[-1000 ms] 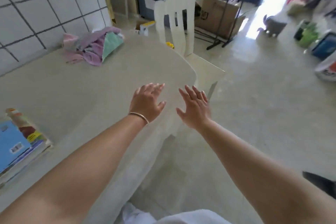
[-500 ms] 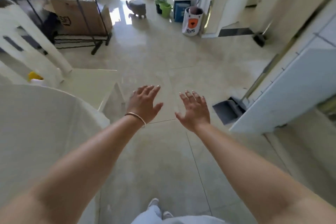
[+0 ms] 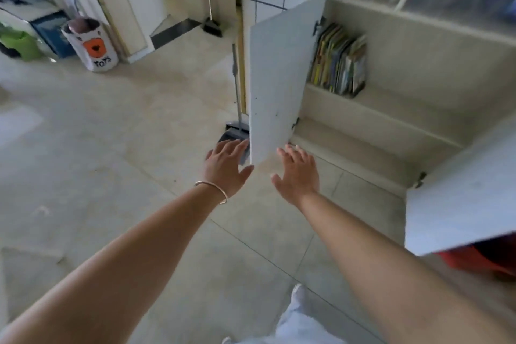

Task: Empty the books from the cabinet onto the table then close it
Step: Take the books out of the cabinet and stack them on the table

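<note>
The cabinet [image 3: 413,45] stands at the right with both white doors swung out: the left door [image 3: 275,81] and the right door [image 3: 458,198]. A row of colourful books [image 3: 339,64] leans upright at the left end of its upper shelf. The shelf below looks bare. My left hand [image 3: 226,166], with a bangle at the wrist, and my right hand [image 3: 297,173] are stretched forward, fingers spread and holding nothing. They hover over the floor on either side of the left door's lower corner, well short of the books. The table is out of view.
A grey dustpan with a long handle [image 3: 236,126] stands behind the left door. A white toy bin [image 3: 93,45] and a green container [image 3: 19,45] sit at the far left. Something red [image 3: 480,260] lies under the right door. Tiled floor [image 3: 111,148] stretches ahead.
My view has swung right, away from the table and chair, across the floor to the open cabinet. Both hands stayed empty and spread in front of me.
</note>
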